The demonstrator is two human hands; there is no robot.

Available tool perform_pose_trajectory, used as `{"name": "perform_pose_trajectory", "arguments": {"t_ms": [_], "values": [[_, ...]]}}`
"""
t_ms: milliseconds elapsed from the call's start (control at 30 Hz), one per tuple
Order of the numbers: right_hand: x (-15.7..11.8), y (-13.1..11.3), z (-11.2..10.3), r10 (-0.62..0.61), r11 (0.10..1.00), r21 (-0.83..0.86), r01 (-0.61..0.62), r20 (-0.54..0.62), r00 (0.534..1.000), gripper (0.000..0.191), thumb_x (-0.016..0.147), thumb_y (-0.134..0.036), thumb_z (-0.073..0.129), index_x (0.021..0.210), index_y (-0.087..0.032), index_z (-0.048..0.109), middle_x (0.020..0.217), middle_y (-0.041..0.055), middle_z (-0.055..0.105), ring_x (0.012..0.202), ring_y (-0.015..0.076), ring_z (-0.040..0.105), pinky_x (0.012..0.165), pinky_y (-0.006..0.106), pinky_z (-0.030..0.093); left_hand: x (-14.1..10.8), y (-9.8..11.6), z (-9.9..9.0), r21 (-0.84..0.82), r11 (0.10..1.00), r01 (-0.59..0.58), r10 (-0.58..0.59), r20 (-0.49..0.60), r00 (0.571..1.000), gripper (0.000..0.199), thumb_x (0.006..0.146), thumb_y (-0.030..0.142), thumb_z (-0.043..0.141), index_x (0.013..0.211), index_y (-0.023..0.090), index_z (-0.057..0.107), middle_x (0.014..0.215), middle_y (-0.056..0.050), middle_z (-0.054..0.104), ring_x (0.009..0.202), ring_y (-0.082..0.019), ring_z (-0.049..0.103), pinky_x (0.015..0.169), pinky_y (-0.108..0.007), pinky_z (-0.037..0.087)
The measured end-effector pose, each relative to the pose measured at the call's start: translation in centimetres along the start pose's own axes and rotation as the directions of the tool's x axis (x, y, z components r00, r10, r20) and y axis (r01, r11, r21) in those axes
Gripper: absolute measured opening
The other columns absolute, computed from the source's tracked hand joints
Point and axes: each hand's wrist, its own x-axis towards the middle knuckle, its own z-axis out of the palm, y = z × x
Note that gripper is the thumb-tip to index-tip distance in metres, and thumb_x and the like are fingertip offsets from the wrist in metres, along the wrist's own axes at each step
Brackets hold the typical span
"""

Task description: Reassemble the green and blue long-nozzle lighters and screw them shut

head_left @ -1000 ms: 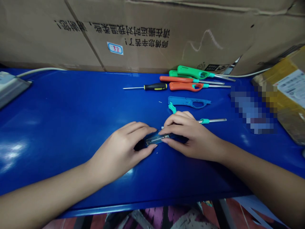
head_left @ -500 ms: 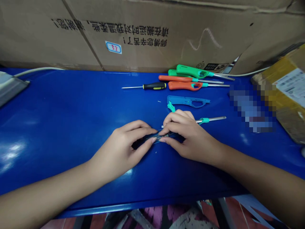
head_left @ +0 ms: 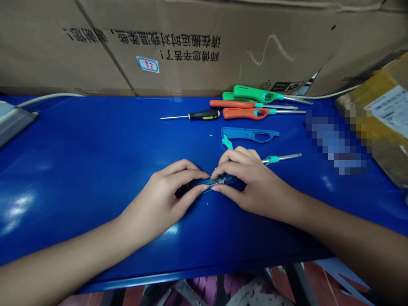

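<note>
Between my two hands lies the opened blue lighter body (head_left: 211,182), with small inner parts showing in it. My left hand (head_left: 174,189) pinches its left part between thumb and fingers. My right hand (head_left: 245,178) has thumb and fingertips closed on the lighter body's middle, near a small metal-looking part. A silver barrel with a teal collar (head_left: 273,160) sticks out beyond my right hand; where it joins is hidden. Just past my right fingers lie a teal plastic piece (head_left: 227,142) and the loose blue half shell (head_left: 248,134) of a lighter handle.
A black and yellow screwdriver (head_left: 204,115) lies behind the hands. Several orange lighters (head_left: 237,113) and green lighters (head_left: 251,92) rest by a large cardboard box (head_left: 178,76). A taped carton (head_left: 379,127) stands at right, a grey object (head_left: 15,123) at left.
The view has shifted slightly. My right index finger has moved a little to the left on the lighter body, and more of the small metal-looking part shows. Both hands keep their grip.
</note>
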Motion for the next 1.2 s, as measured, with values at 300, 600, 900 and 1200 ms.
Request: {"name": "perform_pose_trajectory", "arguments": {"t_ms": [300,600,900,1200], "values": [[0.1,1.2,-2.4,0.025,1.0,-0.003,-0.024,0.04,0.999,0.006,0.089,-0.021,0.065,0.089,-0.023,0.07,0.095,0.0003,0.065,0.097,0.0191,0.056,0.092,0.04,0.036,-0.1,0.0,-0.1,0.001,1.0,0.013,-0.013,0.005,1.0,0.017,0.097,0.026,0.063,0.109,0.022,0.074,0.108,-0.003,0.068,0.089,-0.012,0.067,0.076,-0.023,0.053],[0.0,1.8,-2.3,-0.001,1.0,-0.022,0.003,0.107,0.994,0.002,0.089,-0.025,0.073,0.09,-0.024,0.072,0.097,0.0004,0.067,0.1,0.0199,0.058,0.096,0.041,0.032,-0.1,-0.3,-0.5,0.03,1.0,-0.006,0.006,0.015,1.0,0.018,0.098,0.026,0.061,0.11,0.021,0.073,0.109,-0.004,0.069,0.093,-0.015,0.068,0.083,-0.026,0.054],[-0.4,1.2,-2.3,-0.121,0.98,-0.14,0.143,0.155,0.98,0.012,0.096,-0.021,0.061,0.086,-0.021,0.067,0.096,0.0026,0.064,0.096,0.0207,0.053,0.092,0.041,0.032,-0.3,0.2,-1.1,0.264,0.963,-0.053,0.019,0.128,0.992,0.032,0.102,0.034,0.053,0.131,0.022,0.06,0.122,-0.008,0.065,0.111,-0.025,0.06,0.098,-0.045,0.051],[-0.4,0.6,-2.7,-0.129,0.976,-0.168,0.142,0.085,0.988,0.018,0.091,-0.029,0.067,0.105,-0.022,0.058,0.109,0.0057,0.062,0.103,0.024,0.053,0.09,0.039,0.035,-0.7,0.5,-1.1,0.189,0.977,-0.099,0.062,0.192,0.979,0.027,0.104,0.026,0.05,0.129,0.021,0.06,0.118,-0.007,0.062,0.102,-0.018,0.064,0.088,-0.031,0.055]]}}
